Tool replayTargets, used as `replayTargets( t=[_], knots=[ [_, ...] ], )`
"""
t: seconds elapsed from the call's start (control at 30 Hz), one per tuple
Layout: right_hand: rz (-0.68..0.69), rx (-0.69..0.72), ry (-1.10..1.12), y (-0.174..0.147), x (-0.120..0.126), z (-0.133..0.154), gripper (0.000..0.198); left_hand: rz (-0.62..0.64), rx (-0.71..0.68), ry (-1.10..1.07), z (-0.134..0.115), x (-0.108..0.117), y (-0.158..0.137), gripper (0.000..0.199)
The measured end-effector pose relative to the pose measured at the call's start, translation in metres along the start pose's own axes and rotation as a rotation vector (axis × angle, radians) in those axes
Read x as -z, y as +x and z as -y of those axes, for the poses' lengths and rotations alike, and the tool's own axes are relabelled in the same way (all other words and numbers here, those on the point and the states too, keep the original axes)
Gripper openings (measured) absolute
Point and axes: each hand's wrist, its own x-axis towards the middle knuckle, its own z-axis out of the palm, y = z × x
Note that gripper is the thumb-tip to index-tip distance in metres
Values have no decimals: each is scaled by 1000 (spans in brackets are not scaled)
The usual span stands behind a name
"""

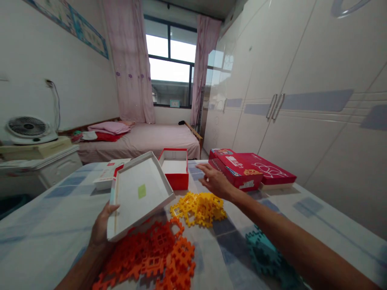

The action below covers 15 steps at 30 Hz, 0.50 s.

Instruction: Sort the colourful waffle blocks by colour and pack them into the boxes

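In the head view I have my left hand (101, 227) clamped on the near left corner of a shallow white tray (127, 189), thumb over its rim. The tray is tilted so its inside faces me, and a green patch (142, 191) shows on its floor. My right hand (215, 180) is held out with fingers loosely parted, between an open red box (179, 182) and a closed-looking red box (236, 165). The open one has a white interior; I can't make out its whole floor. A flatter red box (273, 167) sits just beside the closed one, and a white box (104, 181) stands behind the tray.

Orange pieces (151, 253) are heaped below the tray; I can't tell whether its lower edge touches them. Yellow pieces (199, 207) lie in front of the open red box, and teal pieces (263, 249) lie by my right forearm, partly hidden under it.

For room, I have a strip of checked tablecloth (216, 253) between the orange and teal heaps. The table's far edge runs near the bed (163, 137), its right edge toward the white wardrobe (302, 153)
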Motion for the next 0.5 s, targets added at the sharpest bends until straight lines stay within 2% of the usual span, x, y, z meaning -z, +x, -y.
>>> replayTargets(
  t=[0.07, 0.13, 0.2, 0.27, 0.37, 0.5],
  knots=[
    [103, 0, -24, 20, -25, 20, 53, -19, 8, -7, 0, 2, 2, 54],
    [179, -86, -62, 37, -47, 33, 57, -29, -1, 1, 0, 3, 3, 55],
    [217, -204, -87, 50, -63, 40, 53, -20, -27, 16, 0, 4, 4, 55],
    [205, -304, -99, 59, -72, 43, 40, -11, -60, 41, 1, 6, 7, 55],
    [125, -415, -117, 65, -70, 41, 28, 20, -115, 87, 2, 9, 10, 54],
    [8, -471, -144, 57, -38, 30, 25, 64, -118, 115, -1, 9, 7, 52]
  ],
)
